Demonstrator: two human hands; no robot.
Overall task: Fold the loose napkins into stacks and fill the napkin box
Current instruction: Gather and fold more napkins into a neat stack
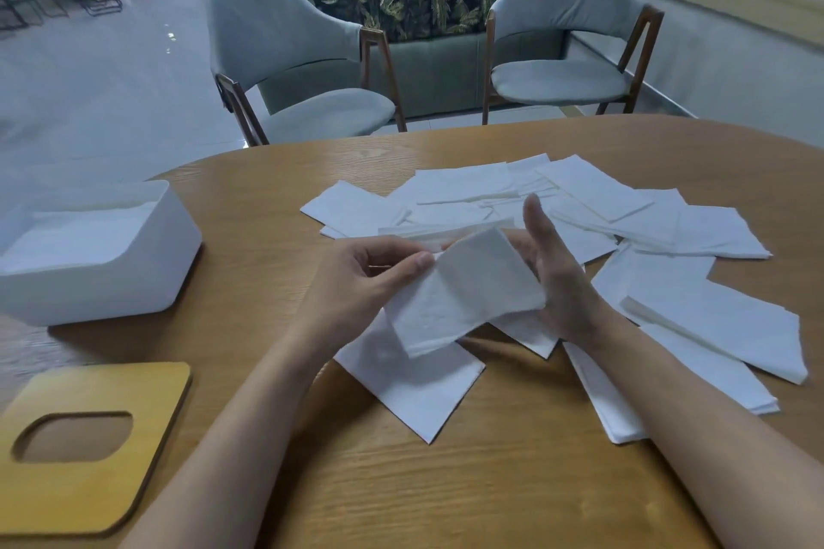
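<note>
Nearest, at the near left of the table [446,495]: wooden lid [80,499], flat on the wood, a rounded opening cut through its middle. Beyond it toward the far side, also at the left edge: white napkin box [111,281], upright and uncovered, with white napkins [76,232] lying flat inside below the rim. Past the far edge of the table, left of centre: grey upholstered chair [290,58] with a wooden frame, turned partly sideways. Near the middle of the table, raised off the wood: left hand [361,276], thumb and curled fingers pinching the left end of a folded napkin [463,294]. Flat underneath on the table: single square napkin [414,388], one corner pointing toward the camera. Folded napkin up in the air between the two hands, tilted, near end low and far end high, slightly bent across its middle. At its right edge: right hand [557,276], palm turned left against the paper, fingers straight and together, pointing up and away; thumb hidden behind the napkin, so any pinch there impossible to tell. Far behind, right of centre: second grey chair [566,13], with the same wooden frame. From the middle of the table out to the right: loose napkins [588,187], scattered and overlapping, some single, some in thin layers. At the near right: thicker stack of napkins [735,325], layered edge showing along its left side.
</note>
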